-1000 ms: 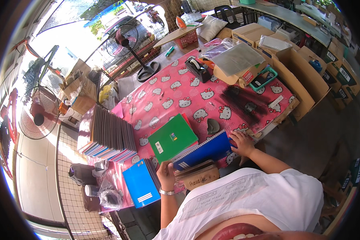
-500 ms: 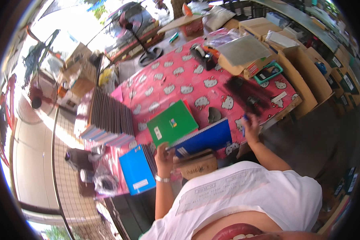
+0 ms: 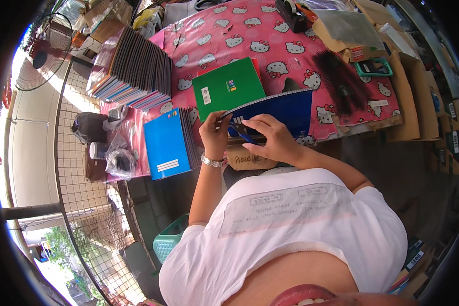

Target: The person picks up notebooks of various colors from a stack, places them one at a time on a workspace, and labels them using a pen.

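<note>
A dark blue spiral notebook [image 3: 285, 115] stands tilted up in front of me, its wire-bound edge on top. My left hand [image 3: 214, 133] pinches it at the left end of that edge. My right hand [image 3: 276, 136] is closed around small blue-handled pliers [image 3: 246, 133], whose jaws are close to the left fingertips at the spiral's end. Just beyond lies a green notebook [image 3: 229, 86] over something red. To the left, a light blue notebook [image 3: 167, 145] tops a short stack of spiral notebooks.
A tall stack of spiral notebooks [image 3: 132, 69] stands at the left of the pink patterned table cover [image 3: 260, 46]. Black binding coils [image 3: 339, 84] lie at right, beside a teal tray [image 3: 375, 67] and cardboard boxes [image 3: 410, 102]. A tape dispenser [image 3: 290, 15] sits at the back.
My right hand has come from the right side of the table to the notebook's left end, bringing the pliers. My left hand stays at the notebook's corner. The view has tilted downward.
</note>
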Demonstrator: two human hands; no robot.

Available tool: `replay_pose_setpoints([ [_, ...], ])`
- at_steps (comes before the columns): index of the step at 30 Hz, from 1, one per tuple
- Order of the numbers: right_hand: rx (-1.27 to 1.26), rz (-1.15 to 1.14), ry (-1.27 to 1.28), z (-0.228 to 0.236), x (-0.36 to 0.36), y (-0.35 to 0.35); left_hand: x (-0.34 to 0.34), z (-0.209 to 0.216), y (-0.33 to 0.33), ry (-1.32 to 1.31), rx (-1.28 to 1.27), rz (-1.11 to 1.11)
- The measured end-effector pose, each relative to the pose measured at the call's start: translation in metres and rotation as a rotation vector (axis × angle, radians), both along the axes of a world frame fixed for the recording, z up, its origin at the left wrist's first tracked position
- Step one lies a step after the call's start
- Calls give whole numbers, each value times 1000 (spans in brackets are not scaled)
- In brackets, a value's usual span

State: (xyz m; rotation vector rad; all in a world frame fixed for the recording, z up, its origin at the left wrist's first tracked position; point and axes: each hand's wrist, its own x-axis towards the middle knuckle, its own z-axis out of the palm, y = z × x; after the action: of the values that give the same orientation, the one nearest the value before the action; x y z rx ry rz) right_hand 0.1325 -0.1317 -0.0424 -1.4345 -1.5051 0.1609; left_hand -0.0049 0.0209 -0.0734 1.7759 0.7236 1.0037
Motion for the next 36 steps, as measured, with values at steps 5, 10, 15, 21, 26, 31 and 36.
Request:
replay_pose_setpoints([
  [5, 15, -58, -78, -1, -9, 15, -3, 3, -8, 97, 118, 96],
  [10, -18, -92, -118, 0, -10, 18, -4, -5, -5, 85, 134, 116],
  [15, -580, 237, 935, 2, -17, 14, -4, -12, -12, 123, 283, 149],
  [21, -350, 252, 726, 4, -13, 7, -14, 0, -6, -296, -147, 78],
  [26, -189, 7, 213, 9, 43, -38, -121, 85, 36, -401, 237, 345],
  [31, -333, -338, -104, -83, 94, -75, -181, 165, 58, -227, 684, 543],
  [36, -514, -349, -241, -119, 98, -88, -172, 156, 150, 523, 1022, 556],
])
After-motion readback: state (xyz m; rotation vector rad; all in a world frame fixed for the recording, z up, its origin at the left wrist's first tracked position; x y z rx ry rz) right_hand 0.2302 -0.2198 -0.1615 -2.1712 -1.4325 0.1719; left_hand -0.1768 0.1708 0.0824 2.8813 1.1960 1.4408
